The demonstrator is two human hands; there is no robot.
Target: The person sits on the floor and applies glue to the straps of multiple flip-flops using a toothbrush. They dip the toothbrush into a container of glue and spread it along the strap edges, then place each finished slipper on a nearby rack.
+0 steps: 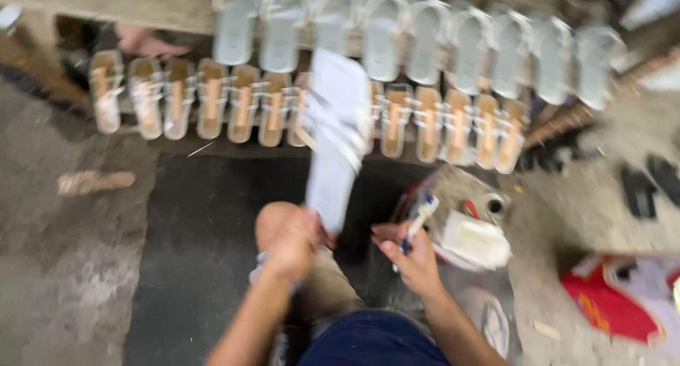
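Sandal [333,136] in left hand [294,242]: pale, smooth, faintly glossy, leather-like. Brush [419,221] in right hand [411,260]: plastic-looking handle. Glue can [464,199]: dull, stained metal. Floor [78,267]: rough, matt concrete. Row of soles [248,104]: tan, matt insoles.

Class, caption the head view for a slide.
Left hand lifts a sandal, right hand grips a brush, facing sandal rows.

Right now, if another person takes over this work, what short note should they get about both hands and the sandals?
Left hand: grips a pale sandal by one end, raised over the knee.
Right hand: holds a small brush beside an open can.
Two rows lie ahead: tan-soled sandals in front, pale sandals behind.
The picture is blurred, so what is done or left cannot be told.
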